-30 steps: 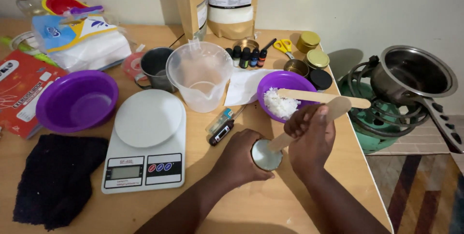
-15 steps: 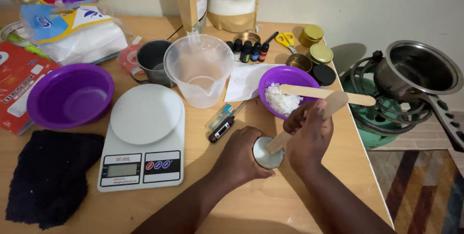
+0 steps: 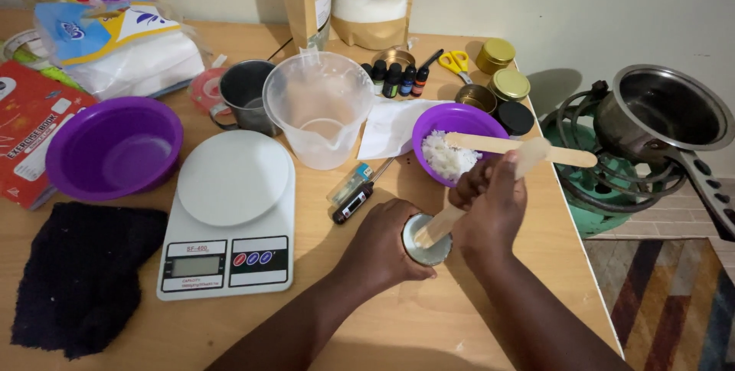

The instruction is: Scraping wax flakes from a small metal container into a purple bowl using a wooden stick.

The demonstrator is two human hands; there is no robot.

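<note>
Seemingly tin point(image 3: 426, 240) near table edge point(image 3: 570, 242)

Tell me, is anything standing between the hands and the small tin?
No, nothing visible is in the way. The left hand already wraps the small tin in its grip, and the right hand holds a wooden stick whose lower end dips into the tin's pale filling.

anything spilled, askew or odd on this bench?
No spill visible. Two oddities: a spare wooden stick lies across the rim of the small purple bowl, overhanging it, and the saucepan sits tilted on the green burner.
</note>
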